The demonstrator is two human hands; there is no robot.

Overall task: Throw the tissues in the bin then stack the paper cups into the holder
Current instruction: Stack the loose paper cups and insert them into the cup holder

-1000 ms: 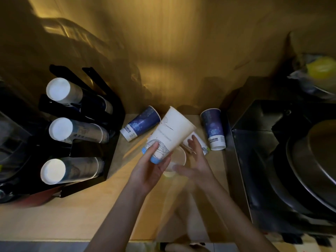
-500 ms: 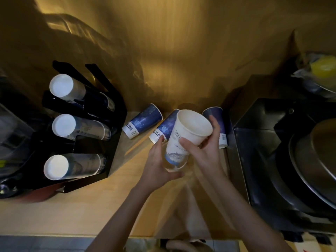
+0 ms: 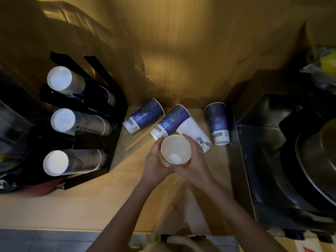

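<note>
A white paper cup (image 3: pixel 175 151) stands upright with its mouth facing me, nested in another cup whose rim shows at its left. My left hand (image 3: pixel 155 160) and my right hand (image 3: pixel 197 159) both wrap around this stack. Behind it lie a white printed cup (image 3: pixel 195 132) and three blue cups (image 3: pixel 144 116) (image 3: pixel 171 121) (image 3: pixel 218 122) on the wooden counter (image 3: pixel 91 202). The black cup holder (image 3: pixel 114 142) at the left carries three rows of stacked cups (image 3: pixel 80 162). No tissues or bin are in view.
A dark metal sink (image 3: pixel 254 160) with a large round pan (image 3: pixel 320 164) fills the right side. A wooden wall (image 3: pixel 181 51) rises behind the counter. A bag with something yellow (image 3: pixel 327 60) sits at the far right.
The white cup, held tilted by my left hand, was turned upright and pushed down into another cup. Both hands now close around the stack, lower and nearer me.
</note>
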